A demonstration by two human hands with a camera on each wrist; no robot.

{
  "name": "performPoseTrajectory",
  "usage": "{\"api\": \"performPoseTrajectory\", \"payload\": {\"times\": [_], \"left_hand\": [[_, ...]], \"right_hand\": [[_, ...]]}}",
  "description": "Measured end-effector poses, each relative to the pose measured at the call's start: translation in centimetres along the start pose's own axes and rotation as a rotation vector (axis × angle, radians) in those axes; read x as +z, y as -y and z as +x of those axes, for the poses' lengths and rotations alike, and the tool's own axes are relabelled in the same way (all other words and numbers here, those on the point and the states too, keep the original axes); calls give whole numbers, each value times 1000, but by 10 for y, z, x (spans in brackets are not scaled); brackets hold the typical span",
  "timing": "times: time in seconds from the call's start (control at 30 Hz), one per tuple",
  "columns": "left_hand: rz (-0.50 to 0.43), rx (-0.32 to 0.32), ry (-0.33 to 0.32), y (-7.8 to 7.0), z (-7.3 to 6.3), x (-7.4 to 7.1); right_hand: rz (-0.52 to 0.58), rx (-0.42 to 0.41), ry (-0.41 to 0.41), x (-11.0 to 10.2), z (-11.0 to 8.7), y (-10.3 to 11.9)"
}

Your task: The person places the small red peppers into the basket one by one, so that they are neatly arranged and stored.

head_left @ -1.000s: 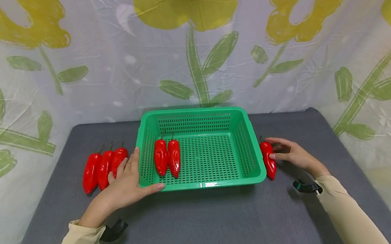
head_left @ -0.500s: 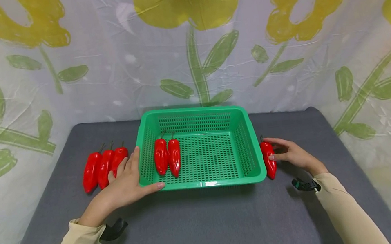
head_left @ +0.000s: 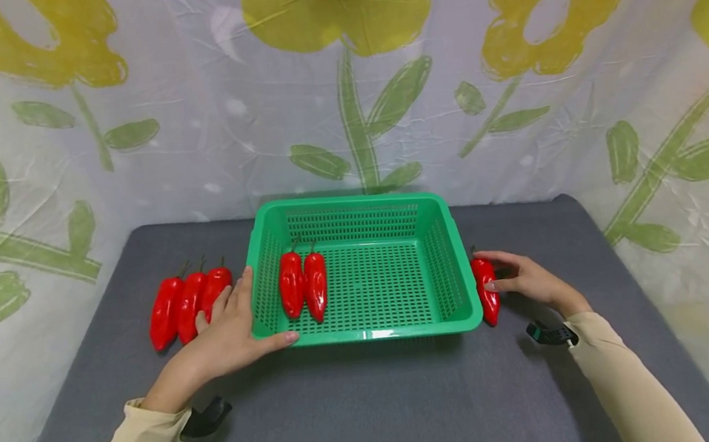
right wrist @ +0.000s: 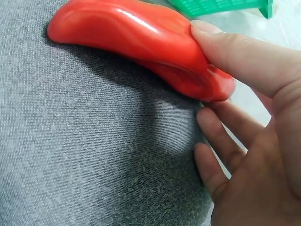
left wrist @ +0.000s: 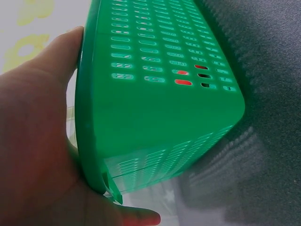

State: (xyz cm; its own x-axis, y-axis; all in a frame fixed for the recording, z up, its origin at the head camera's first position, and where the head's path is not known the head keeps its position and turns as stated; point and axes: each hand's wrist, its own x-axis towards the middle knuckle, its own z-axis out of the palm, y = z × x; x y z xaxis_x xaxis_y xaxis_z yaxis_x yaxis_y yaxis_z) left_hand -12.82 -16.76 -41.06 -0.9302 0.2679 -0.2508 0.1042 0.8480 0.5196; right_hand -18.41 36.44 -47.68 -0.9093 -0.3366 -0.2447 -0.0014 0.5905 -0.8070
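Note:
A green plastic basket [head_left: 379,336] stands mid-table in the head view. Two red peppers [head_left: 316,286] lie side by side in its left part, stems toward the back. My left hand [head_left: 228,335] rests spread at the basket's front left corner, thumb along the front rim and fingers at the left rim. The left wrist view has the same hand [left wrist: 42,127] against the rim, red showing through the wall's slots. Just outside the right wall, my right hand [head_left: 530,280] pinches another red pepper [head_left: 489,300]. Its thumb [right wrist: 235,52] presses on that pepper [right wrist: 127,28] near the stem end.
Several more things bear on the left side: three red peppers [head_left: 165,313] lie in a row beside the basket, the nearest partly behind my left fingers. Grey cloth [head_left: 380,412] covers the table. A flower-printed curtain [head_left: 185,161] hangs behind and at both sides.
My right hand has shifted slightly left, its fingers reaching further over the pepper's stem end. The left hand, the basket and the other peppers have stayed put.

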Motion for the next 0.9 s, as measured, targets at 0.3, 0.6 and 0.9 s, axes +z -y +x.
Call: {"api": "performPoseTrajectory", "payload": {"times": [0.3, 0.6, 0.9], "left_hand": [[7, 0, -2, -1, 0, -1], [-1, 2, -5, -1, 0, -1], [8, 0, -2, -1, -1, 0]], "right_hand": [[30, -9, -13, 2, -2, 2], [37, -11, -25, 3, -2, 3], [45, 7, -46, 6, -1, 7]]}}
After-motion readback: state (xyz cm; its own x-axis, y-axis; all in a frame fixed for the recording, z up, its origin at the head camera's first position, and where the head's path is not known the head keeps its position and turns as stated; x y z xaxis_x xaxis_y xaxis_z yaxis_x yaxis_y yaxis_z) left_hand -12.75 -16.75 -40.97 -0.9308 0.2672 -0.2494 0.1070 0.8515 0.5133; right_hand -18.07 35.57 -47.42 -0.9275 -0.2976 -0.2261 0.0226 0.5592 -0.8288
